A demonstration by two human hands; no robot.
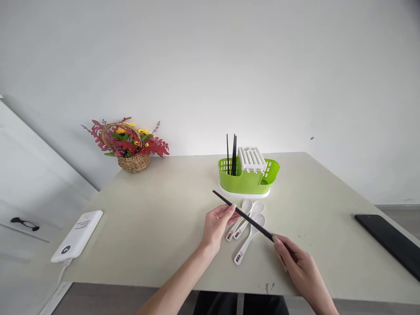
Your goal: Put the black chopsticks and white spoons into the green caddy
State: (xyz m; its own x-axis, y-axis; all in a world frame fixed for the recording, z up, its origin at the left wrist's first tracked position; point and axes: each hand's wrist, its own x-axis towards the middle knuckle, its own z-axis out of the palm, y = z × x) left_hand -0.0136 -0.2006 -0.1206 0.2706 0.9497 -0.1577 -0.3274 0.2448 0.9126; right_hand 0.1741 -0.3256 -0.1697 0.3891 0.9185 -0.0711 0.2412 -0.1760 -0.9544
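A black chopstick (244, 215) is held slanted above the table, its far tip pointing up and left. My right hand (295, 262) is closed on its near end. My left hand (218, 223) pinches it near the middle between thumb and fingers. Under the chopstick lie three white spoons (251, 227) side by side on the table. Behind them stands a green cutlery drainer (248, 179) on a white base, with a white slotted insert (251, 158) and several black chopsticks (232, 155) standing upright in its left compartment.
A wicker basket of red and yellow flowers (130, 146) stands at the back left by the wall. A white power bank (78, 235) with a cable lies at the table's left edge. A flat black object (390, 238) lies at the right edge.
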